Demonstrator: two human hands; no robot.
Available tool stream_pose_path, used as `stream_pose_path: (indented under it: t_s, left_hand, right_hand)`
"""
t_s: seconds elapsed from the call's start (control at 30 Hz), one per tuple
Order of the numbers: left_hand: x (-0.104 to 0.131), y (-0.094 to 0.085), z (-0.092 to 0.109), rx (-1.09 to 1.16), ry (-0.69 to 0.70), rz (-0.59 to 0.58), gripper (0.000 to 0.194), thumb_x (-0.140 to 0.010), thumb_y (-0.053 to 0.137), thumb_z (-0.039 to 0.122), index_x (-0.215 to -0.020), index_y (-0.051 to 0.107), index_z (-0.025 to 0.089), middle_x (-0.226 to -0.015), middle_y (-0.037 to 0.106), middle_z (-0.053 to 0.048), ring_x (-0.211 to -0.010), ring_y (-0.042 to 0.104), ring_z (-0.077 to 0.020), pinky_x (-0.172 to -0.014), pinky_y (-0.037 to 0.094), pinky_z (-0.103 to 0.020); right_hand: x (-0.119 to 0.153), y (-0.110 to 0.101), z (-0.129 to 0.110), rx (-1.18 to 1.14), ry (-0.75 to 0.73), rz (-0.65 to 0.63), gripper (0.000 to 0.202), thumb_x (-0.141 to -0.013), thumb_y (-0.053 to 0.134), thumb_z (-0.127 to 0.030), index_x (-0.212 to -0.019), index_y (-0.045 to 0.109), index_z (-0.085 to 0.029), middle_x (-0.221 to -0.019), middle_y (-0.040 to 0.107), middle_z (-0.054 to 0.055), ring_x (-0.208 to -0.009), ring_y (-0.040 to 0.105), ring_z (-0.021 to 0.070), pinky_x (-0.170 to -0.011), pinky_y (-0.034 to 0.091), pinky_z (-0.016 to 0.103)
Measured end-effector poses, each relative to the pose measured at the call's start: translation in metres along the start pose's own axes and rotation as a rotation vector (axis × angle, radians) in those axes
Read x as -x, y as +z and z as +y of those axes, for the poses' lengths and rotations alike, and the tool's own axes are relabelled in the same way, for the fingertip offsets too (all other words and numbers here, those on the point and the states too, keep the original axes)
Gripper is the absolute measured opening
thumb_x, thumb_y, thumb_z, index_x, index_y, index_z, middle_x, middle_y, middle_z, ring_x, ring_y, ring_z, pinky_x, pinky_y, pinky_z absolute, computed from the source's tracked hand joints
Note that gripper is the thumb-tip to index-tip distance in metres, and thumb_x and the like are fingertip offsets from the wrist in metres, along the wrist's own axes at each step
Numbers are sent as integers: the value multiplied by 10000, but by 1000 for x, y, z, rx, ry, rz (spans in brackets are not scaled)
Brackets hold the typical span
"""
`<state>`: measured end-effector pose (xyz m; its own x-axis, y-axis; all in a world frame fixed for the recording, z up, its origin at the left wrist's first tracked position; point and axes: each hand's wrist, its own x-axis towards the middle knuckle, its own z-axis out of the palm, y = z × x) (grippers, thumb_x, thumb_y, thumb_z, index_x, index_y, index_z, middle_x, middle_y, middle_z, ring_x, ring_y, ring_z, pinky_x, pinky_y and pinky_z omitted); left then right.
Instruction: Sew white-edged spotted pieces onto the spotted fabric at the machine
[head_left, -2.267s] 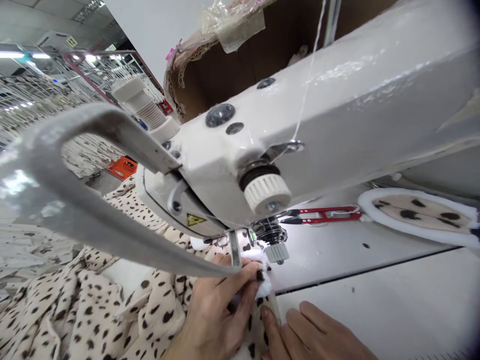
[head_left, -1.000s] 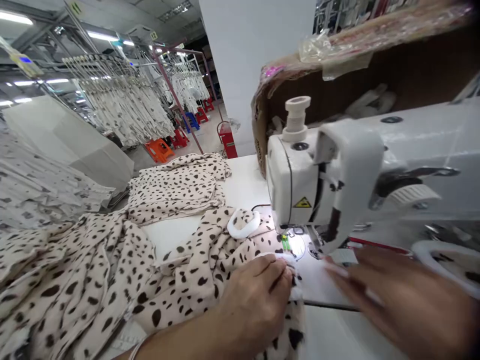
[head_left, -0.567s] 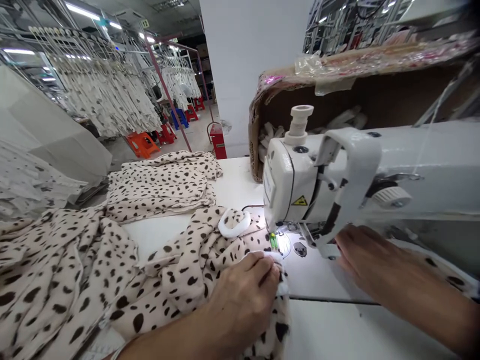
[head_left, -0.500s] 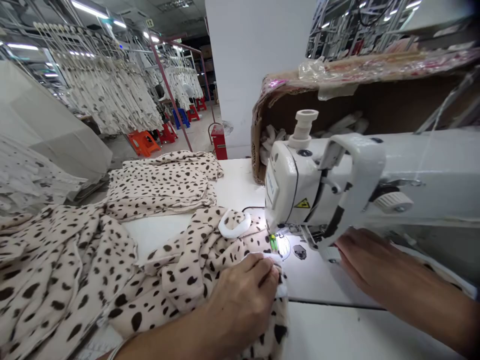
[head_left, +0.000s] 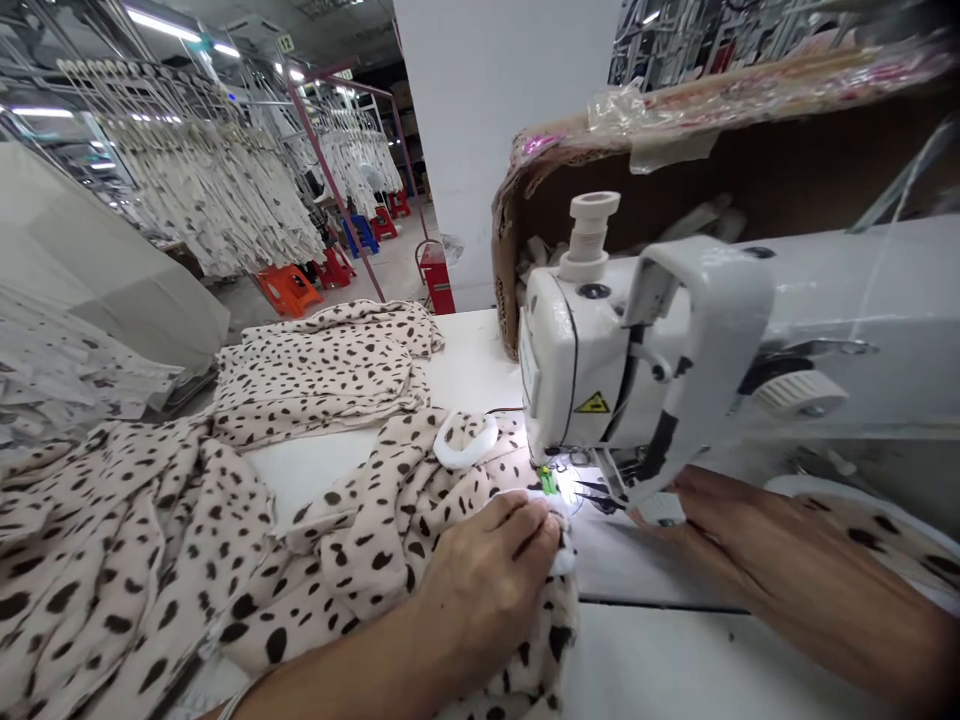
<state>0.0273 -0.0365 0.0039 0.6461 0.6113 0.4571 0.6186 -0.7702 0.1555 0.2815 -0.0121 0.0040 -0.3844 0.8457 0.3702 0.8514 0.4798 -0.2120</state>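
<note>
My left hand is closed, pinching the white-edged part of a beige garment with dark spots just in front of the sewing machine's needle area. My right hand reaches in behind the machine's front guard, partly hidden by it. It holds thread snips, whose dark pointed blades lie near the lit presser foot. A white fabric ring rests on the garment, left of the needle. The white sewing machine stands over the work.
Folded spotted fabric lies at the back left of the table. Behind the machine stands a cardboard box with white pieces inside. Another spotted, white-edged piece is at the right. Garment racks and stools stand beyond.
My right hand has moved left toward the needle, and the snips' blades now show beside the presser foot. The left hand stays on the garment. The view has shifted slightly.
</note>
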Motion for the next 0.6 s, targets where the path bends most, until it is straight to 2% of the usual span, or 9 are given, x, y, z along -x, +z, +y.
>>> stream_pose_path:
  t_s: [0.1, 0.17, 0.3, 0.5, 0.6]
  left_hand:
    - [-1, -1, 0, -6, -15, -32, 263, -932, 475, 54, -1158, 610, 58, -1075, 688, -119, -1000, 626, -246, -818, 619, -349]
    - [-1, -1, 1, -10, -18, -41, 264, -931, 481, 46, -1160, 612, 45, -1077, 685, -132, -998, 627, -249, -835, 615, -359]
    - [0, 1, 0, -35, -7, -19, 271, -929, 492, 48, -1171, 612, 29, -1085, 687, -147, -1002, 630, -256, -837, 619, -371]
    - [-1, 2, -4, -56, 5, 1, 269, -947, 479, 84, -1175, 616, 38, -1017, 698, -140, -1039, 631, -263, -844, 625, -374]
    - [-2, 2, -6, -55, 1, 9, 267, -962, 461, 98, -1172, 619, 48, -968, 695, -128, -1019, 639, -250, -835, 628, -364]
  right_hand:
    - [-4, -1, -10, 7, -140, 38, 488, -1032, 300, -441, -711, 611, -247, -568, 592, -2, -443, 577, 154, -450, 423, 273]
    - [-3, 1, -15, 1, -143, 43, 432, -1031, 343, -380, -732, 622, -241, -553, 540, -19, -436, 549, 139, -440, 395, 261]
    - [0, 10, -20, -17, -154, 51, 502, -1033, 337, -376, -626, 596, -238, -575, 516, -3, -465, 544, 137, -453, 378, 268]
    - [-2, 17, -20, 139, -188, 115, 617, -1050, 229, -373, -524, 522, -242, -471, 364, -11, -373, 345, 130, -406, 273, 277]
    - [-3, 18, -19, 144, -186, 122, 598, -1045, 230, -348, -539, 529, -238, -458, 329, -18, -373, 309, 128, -409, 245, 275]
